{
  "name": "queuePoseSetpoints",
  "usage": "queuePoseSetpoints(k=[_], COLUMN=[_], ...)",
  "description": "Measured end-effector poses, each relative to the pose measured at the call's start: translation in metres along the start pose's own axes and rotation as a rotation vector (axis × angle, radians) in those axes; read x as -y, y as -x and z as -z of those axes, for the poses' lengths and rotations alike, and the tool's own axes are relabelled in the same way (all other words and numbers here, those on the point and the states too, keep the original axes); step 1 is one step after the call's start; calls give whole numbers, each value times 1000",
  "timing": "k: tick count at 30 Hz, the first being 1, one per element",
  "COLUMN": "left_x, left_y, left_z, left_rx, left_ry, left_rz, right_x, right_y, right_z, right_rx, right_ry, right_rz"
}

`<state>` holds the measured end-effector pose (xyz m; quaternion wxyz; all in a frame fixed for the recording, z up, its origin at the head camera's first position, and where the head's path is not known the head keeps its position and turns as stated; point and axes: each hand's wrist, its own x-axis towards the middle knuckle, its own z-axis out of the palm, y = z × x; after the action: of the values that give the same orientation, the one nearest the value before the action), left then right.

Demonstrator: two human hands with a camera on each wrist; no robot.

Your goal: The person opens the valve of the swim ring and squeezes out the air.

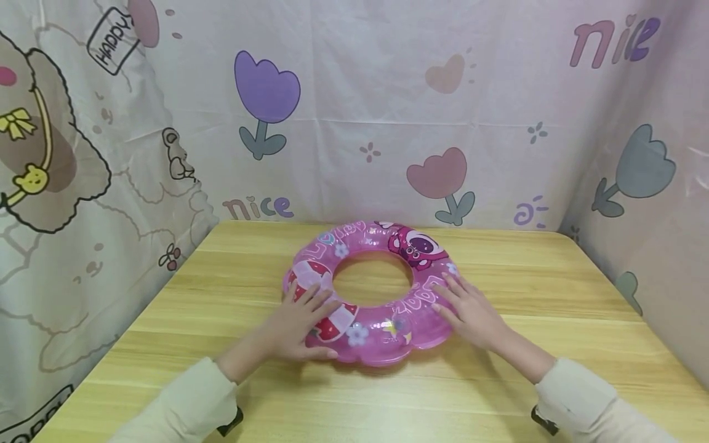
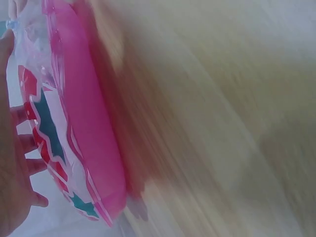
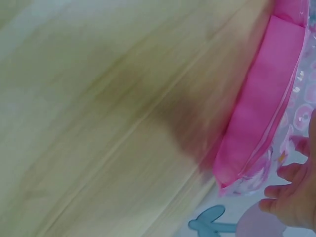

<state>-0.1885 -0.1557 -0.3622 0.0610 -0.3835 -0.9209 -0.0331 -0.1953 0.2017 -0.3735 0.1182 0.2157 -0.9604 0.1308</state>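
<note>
So, one table (image 1: 388,400) holding one pink swim ring (image 1: 382,351), left hand (image 1: 296,320) and right hand (image 1: 473,314) both touching it, fingers spread, gripping nothing.

Head view: wood-grain table (image 1: 515,271) occupied lower center. Pale printed cloth (image 1: 354,92) spanned the upper half: purple tulip (image 1: 267,89) upper left of center, "HAPPY" sign (image 1: 113,42) upper left, "nice" lettering (image 1: 619,44) upper right, grey-blue tulip (image 1: 645,165) near right edge.
</note>
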Motion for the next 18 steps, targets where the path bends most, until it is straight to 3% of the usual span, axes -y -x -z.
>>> queuePoseSetpoints(k=[12, 18], left_x=[-19, -25], left_y=[-13, -13], left_z=[-5, -6], left_rx=[3, 13], left_ry=[33, 18], left_rz=[-103, -136], right_x=[-35, -37], right_y=[-12, -11], right_z=[10, 10], right_rx=[30, -19], right_ry=[-54, -94], right_rz=[-77, -136])
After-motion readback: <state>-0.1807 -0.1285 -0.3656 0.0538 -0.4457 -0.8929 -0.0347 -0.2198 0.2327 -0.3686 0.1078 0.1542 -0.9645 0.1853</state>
